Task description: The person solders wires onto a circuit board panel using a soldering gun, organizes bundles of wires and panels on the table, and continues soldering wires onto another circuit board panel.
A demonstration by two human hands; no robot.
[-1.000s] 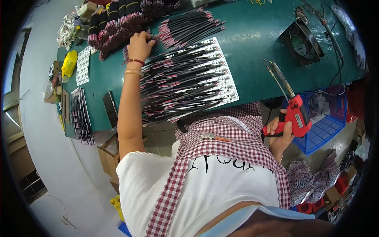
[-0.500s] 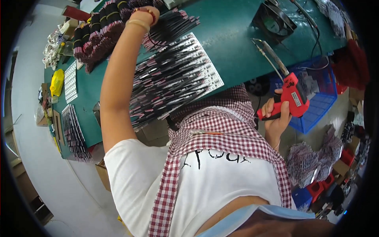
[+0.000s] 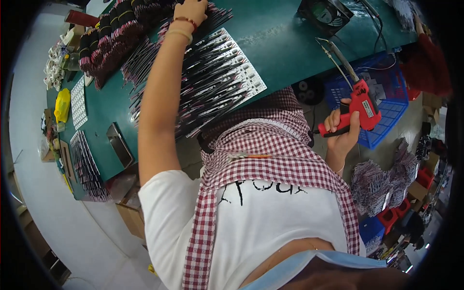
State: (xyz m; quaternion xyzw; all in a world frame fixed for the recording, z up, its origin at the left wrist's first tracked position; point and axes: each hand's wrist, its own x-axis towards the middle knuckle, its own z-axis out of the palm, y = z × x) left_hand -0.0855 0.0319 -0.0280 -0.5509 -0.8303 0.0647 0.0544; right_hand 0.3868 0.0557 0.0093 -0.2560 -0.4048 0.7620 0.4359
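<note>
The green worktable [image 3: 285,53] fills the upper half of the view, its near edge running diagonally from lower left to upper right, just above the person's checked apron [image 3: 270,154]. Bare green surface lies open to the right of the white strip panel [image 3: 227,72], between it and the black fan [image 3: 325,13] at the top edge. Left of the table, pale floor [image 3: 34,212] is open down to the lower rim. To the right, below the table edge, a blue crate [image 3: 382,104] stands among bundles of wire on the floor.

A spread of black and red wires [image 3: 193,92] covers most of the panel and overhangs the near table edge. Further bundled wires [image 3: 108,48] lie at the upper left.

The left hand [image 3: 193,10] is stretched to the far side of the table, resting on the wires there; its fingers are cut off by the upper rim, so its grip cannot be told. The right hand [image 3: 344,130] is closed around the handle of a red soldering gun [image 3: 356,104], held off the table over the crate with its metal tip pointing up toward the table edge.

A metal tray [image 3: 119,145] sits at the near left table edge. Small items along the left rim are too distorted to identify.
</note>
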